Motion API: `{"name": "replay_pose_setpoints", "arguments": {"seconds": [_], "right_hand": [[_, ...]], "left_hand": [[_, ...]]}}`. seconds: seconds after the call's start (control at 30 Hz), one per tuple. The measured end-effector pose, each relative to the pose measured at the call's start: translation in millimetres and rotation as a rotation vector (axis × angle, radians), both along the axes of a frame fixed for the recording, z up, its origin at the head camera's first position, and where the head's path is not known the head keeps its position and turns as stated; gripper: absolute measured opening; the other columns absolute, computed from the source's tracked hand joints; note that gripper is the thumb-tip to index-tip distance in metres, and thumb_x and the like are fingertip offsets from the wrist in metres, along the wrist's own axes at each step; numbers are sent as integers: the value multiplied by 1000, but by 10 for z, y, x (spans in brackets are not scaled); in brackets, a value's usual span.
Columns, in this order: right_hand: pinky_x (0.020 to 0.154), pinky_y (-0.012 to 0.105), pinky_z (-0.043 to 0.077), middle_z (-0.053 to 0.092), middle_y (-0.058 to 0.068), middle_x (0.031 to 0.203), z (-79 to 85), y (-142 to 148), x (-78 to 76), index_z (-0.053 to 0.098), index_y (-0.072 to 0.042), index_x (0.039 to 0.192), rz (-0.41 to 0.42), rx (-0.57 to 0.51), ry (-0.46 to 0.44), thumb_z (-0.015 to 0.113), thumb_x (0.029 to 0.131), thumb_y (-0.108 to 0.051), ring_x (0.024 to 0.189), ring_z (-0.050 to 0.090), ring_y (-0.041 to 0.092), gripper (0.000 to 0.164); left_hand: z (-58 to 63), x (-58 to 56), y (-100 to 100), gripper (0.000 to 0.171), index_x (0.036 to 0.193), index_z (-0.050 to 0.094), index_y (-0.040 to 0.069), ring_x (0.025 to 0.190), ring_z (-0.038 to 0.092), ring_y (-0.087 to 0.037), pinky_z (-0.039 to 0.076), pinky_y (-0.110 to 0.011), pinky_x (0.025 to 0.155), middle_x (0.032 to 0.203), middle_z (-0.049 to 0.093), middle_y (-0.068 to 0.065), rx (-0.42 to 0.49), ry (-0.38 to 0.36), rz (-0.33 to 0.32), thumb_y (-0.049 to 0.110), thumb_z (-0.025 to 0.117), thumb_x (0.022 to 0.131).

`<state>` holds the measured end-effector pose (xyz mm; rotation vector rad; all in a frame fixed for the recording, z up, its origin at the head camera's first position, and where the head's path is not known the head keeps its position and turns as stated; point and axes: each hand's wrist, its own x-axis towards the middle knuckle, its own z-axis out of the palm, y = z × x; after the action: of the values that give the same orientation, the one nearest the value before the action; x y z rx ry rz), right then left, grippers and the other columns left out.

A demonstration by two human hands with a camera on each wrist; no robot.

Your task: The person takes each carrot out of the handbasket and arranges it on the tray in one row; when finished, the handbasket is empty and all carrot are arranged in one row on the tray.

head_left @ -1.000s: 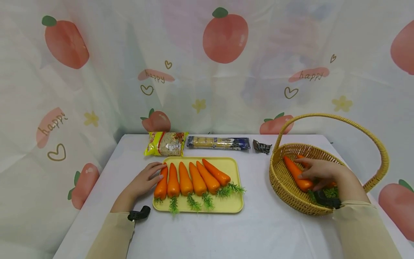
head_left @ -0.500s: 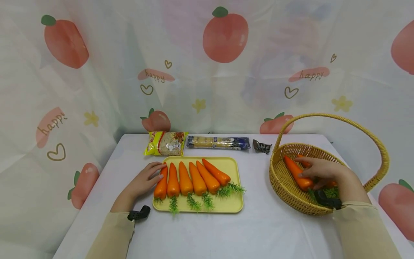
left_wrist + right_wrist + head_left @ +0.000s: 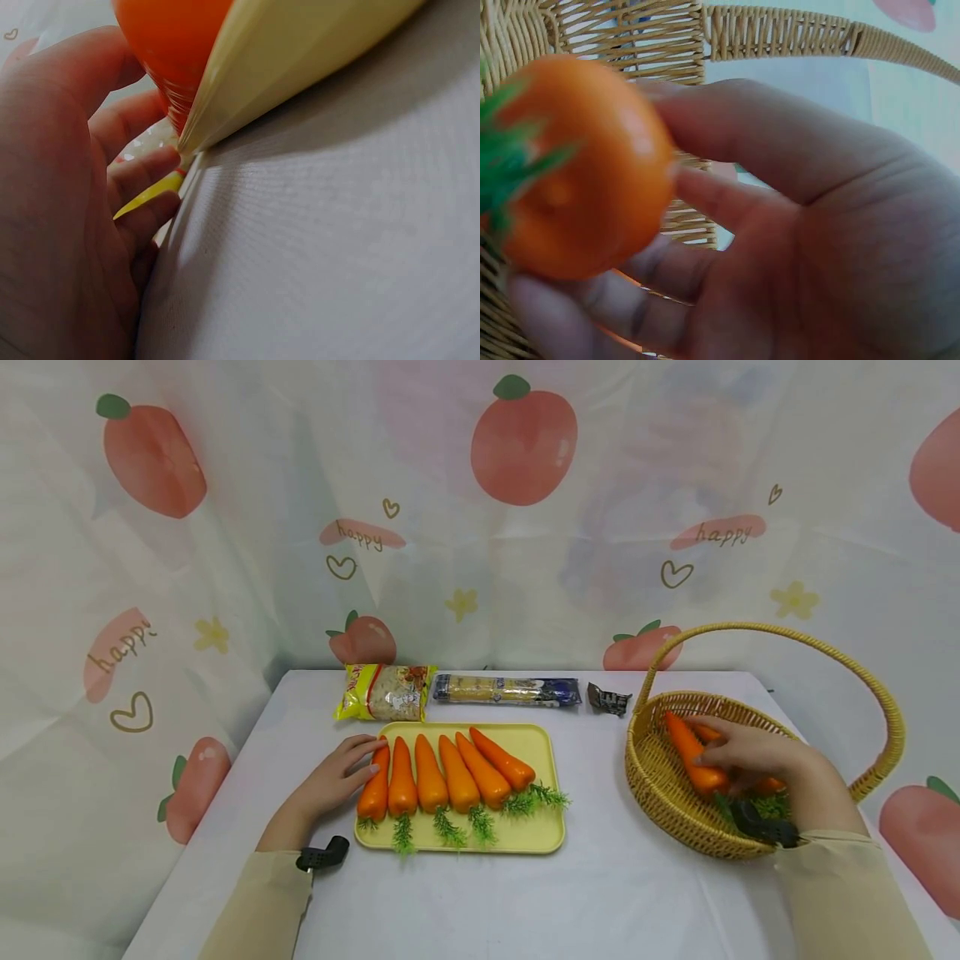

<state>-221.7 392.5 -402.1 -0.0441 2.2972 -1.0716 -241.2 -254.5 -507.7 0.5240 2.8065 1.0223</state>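
In the head view, six glossy orange carrots with green tops lie side by side on a yellow tray (image 3: pixel 551 839). My left hand (image 3: pixel 337 781) rests at the tray's left side, its relaxed fingers touching the leftmost carrot (image 3: pixel 373 797) and the tray edge. Inside a wicker basket (image 3: pixel 645 785) at the right, my right hand (image 3: pixel 753 756) grips a carrot (image 3: pixel 688 752) between thumb and fingers. Its rounded top end (image 3: pixel 592 172) with green leaves fills the left of the right wrist view. Another carrot (image 3: pixel 770 786) lies under that hand, mostly hidden.
Behind the tray lie a yellow bag of food (image 3: pixel 390 693), a long blue-ended packet (image 3: pixel 506 691) and a small dark wrapper (image 3: pixel 607 700). The basket's tall handle (image 3: pixel 757 627) arches over its right side. A printed cloth (image 3: pixel 487 577) hangs behind the table.
My right hand has moved slightly to the right, and the carrot in it has shifted right and up a little in the basket. My left hand has stayed in place.
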Motion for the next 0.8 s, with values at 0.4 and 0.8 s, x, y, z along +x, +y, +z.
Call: {"name": "replay_pose_setpoints", "arguments": {"seconds": [0.4,0.8], "right_hand": [[68,48,59,46,34,124,192,-88,39,-8,-22,159,-21,-72,113,61,98,-24,84,65,29,92],[74,47,61,46,31,123,320,-238,85,-16,-24,158,-36,-151,160,60,99,-24,91,65,27,95]], "left_hand": [[1,0,2,51,146,48,31,142,37,-37,28,-65,114,154,35,-6,2,4,7,50,53,98],[1,6,3,52,146,48,31,142,37,-37,28,-65,115,155,35,-6,0,2,7,50,53,98]]}}
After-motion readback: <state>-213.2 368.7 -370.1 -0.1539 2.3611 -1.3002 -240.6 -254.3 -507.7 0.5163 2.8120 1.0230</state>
